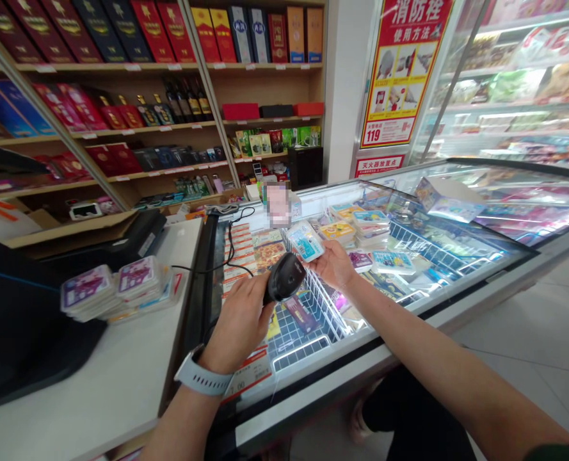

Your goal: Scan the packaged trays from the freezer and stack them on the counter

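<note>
My left hand (243, 317), with a pale watch on its wrist, is wrapped round a black barcode scanner (287, 276) above the glass-topped freezer. Just beyond the scanner's head, my right hand (333, 264) grips a flat plastic pack (305, 241) with a white and light-blue label by its near edge. Behind that hand, several similar packs with yellow labels (338, 231) and blue labels (371, 219) are stacked on the glass. A purple-labelled pack (360, 260) and another blue-labelled pack (393, 261) lie closer in. The scanner's lower handle is hidden in my left fist.
Two stacks of purple-labelled packs (137, 278) sit on the white counter (125, 365) at left, beside a black monitor (20, 320). A black cable (230, 246) runs over the freezer's corner. An open carton (450, 197) lies farther right on the glass. Shelves of boxed bottles (144, 64) line the back wall.
</note>
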A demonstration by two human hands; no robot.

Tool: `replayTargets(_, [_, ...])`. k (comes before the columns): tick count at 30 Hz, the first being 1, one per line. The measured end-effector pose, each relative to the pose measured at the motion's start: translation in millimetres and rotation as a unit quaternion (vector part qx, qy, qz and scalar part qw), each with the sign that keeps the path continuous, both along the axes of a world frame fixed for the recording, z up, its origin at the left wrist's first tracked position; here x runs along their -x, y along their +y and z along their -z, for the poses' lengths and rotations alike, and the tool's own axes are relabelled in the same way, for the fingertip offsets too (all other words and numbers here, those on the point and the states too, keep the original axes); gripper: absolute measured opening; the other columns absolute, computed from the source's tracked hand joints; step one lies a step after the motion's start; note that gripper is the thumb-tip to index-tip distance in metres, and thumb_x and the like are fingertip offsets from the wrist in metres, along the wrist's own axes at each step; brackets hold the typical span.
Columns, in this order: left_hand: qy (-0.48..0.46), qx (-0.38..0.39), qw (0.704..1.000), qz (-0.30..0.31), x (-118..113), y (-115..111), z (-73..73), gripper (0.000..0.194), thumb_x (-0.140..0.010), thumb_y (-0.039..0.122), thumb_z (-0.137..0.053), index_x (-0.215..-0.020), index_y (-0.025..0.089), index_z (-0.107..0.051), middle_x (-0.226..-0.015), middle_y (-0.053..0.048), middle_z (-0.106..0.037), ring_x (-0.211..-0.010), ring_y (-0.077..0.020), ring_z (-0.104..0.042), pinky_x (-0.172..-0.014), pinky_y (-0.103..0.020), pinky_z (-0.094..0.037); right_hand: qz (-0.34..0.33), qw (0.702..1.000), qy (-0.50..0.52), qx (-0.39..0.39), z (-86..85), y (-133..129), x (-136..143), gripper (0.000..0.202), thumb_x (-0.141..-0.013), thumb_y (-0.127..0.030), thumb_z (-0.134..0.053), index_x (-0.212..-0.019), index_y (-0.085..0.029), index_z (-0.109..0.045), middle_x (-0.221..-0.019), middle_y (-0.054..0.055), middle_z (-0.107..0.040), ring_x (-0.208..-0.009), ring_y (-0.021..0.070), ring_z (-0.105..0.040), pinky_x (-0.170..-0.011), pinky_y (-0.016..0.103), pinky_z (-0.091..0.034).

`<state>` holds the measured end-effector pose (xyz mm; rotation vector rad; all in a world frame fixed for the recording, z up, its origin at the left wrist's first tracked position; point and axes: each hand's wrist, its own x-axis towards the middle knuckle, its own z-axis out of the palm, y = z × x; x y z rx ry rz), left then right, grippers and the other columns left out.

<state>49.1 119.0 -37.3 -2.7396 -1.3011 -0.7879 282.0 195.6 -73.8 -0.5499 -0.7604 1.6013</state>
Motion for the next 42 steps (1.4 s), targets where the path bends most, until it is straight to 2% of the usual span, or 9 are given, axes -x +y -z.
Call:
replayTargets(4, [-0.001,-0.003,1.000,-0.003,-2,-2,-2.5,0.043,-0.084,0.015,-0.057,-0.124,0.015,-0.043,-0.115,-0.011,-0.060,-0.106,-0.0264,-0.055,-0.097,-0.045,-0.044,0.005,1.000,-0.012,0.002,0.5,-2,1,0.031,-0.082,-0.031,-0.042,-0.103,-0.018,-0.061,-0.085,0.007,-0.073,-0.082,0.0215,-0.069,-0.074,0.038,-0.057])
replayTargets(19, [0.003,0.018,1.000,0.003,-5,-7,-4.2,0.043,-0.085,0.014,-0.056,-0.126,0.017,-0.044,-0.118,-0.008,-0.060,-0.106,-0.0245,-0.055,-0.100,-0.044,-0.041,0.032,0.996,-0.078,-0.030,-5.3,-9,4,0.032,-0.083,-0.034,-0.045,-0.105,-0.016,-0.060,-0.094,0.010,-0.073,-0.085,0.0203,-0.069,-0.076,0.034,-0.056])
replayTargets(22, [0.008,0.013,1.000,0.002,-5,-6,-2.5,0.044,-0.084,0.014,-0.056,-0.126,0.016,-0.043,-0.119,-0.009,-0.060,-0.106,-0.0249,-0.055,-0.100,-0.044,-0.041,0.053,0.991,-0.112,-0.054,-12.8,-9,3,0.032,-0.082,-0.038,-0.051,-0.107,-0.019,-0.059,-0.095,0.007,-0.072,-0.084,0.0207,-0.069,-0.078,0.037,-0.056])
replayTargets(25, [0.012,0.005,1.000,0.003,-6,-5,0.3,0.044,-0.084,0.015,-0.056,-0.125,0.017,-0.043,-0.119,-0.009,-0.060,-0.107,-0.0247,-0.055,-0.101,-0.044,-0.040,0.091,0.971,-0.200,-0.099,-30.3,-10,6,0.042,-0.081,-0.043,-0.058,-0.117,-0.023,-0.057,-0.101,0.005,-0.071,-0.086,0.0193,-0.068,-0.083,0.037,-0.053])
replayTargets(29, [0.017,0.005,1.000,0.000,-8,-6,1.7,0.041,-0.084,0.016,-0.057,-0.123,0.017,-0.045,-0.115,-0.008,-0.062,-0.105,-0.0246,-0.057,-0.102,-0.045,-0.040,0.152,0.894,-0.376,-0.192,-67.0,-14,32,0.053,-0.080,-0.047,-0.061,-0.127,-0.023,-0.053,-0.106,0.006,-0.069,-0.092,0.0195,-0.066,-0.086,0.037,-0.051])
replayTargets(34, [0.003,0.007,1.000,0.006,-8,-8,2.3,0.033,-0.083,0.017,-0.056,-0.115,0.015,-0.051,-0.109,-0.010,-0.064,-0.106,-0.0268,-0.058,-0.099,-0.047,-0.042,0.166,0.739,-0.587,-0.286,-110.9,-26,110,0.050,-0.081,-0.043,-0.061,-0.126,-0.022,-0.054,-0.115,0.008,-0.066,-0.105,0.0237,-0.062,-0.092,0.040,-0.047])
replayTargets(36, [-0.012,0.005,1.000,0.011,-7,-6,6.6,0.032,-0.085,0.018,-0.052,-0.117,0.015,-0.052,-0.115,-0.012,-0.063,-0.112,-0.0285,-0.056,-0.100,-0.049,-0.042,0.144,0.681,-0.639,-0.327,-120.6,-29,148,0.048,-0.083,-0.041,-0.059,-0.126,-0.021,-0.053,-0.121,0.009,-0.064,-0.109,0.0244,-0.060,-0.093,0.039,-0.046])
replayTargets(39, [-0.034,0.022,0.999,0.024,-5,1,16.7,0.038,-0.088,0.019,-0.043,-0.126,0.016,-0.049,-0.129,-0.014,-0.057,-0.122,-0.0305,-0.051,-0.103,-0.052,-0.039,0.124,0.608,-0.706,-0.341,-125.7,-27,206,0.046,-0.084,-0.045,-0.056,-0.122,-0.020,-0.055,-0.110,0.012,-0.067,-0.101,0.0272,-0.063,-0.085,0.040,-0.049])
replayTargets(42, [-0.049,0.043,0.998,0.024,-4,4,22.2,0.039,-0.091,0.025,-0.042,-0.128,0.016,-0.049,-0.132,-0.014,-0.055,-0.121,-0.0302,-0.051,-0.104,-0.052,-0.039,0.111,0.579,-0.738,-0.329,-125.0,-20,253,0.044,-0.084,-0.049,-0.054,-0.113,-0.016,-0.058,-0.105,0.015,-0.067,-0.095,0.0287,-0.064,-0.078,0.040,-0.050])
